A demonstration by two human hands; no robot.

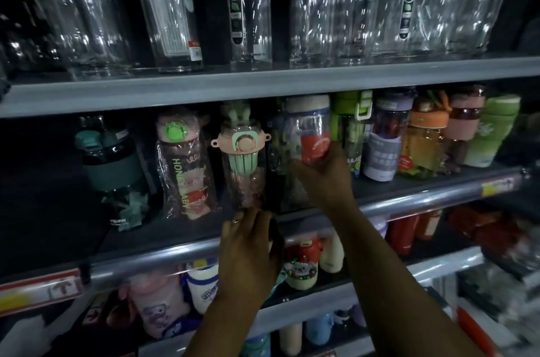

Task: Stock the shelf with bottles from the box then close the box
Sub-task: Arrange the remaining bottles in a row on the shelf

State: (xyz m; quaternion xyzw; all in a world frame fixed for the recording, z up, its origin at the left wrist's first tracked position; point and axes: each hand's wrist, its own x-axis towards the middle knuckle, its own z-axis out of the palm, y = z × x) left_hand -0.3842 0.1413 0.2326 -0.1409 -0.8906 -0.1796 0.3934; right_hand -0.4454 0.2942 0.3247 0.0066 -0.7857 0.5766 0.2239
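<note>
On the middle shelf [409, 190], near its front rail and about midway along, the right hand [324, 178] has its grip closed round the lower part of a clear bottle with a red label [311, 134], which stands upright, long axis vertical, between the pink-and-green lidded bottle [242, 152] and the green-lidded one [352, 123]. Lower and just left, the left hand [248, 251] hangs at the rail with fingers loosely curled on nothing I can make out, so the right is the nearer hand to seat the bottle; the box is out of view.
</note>
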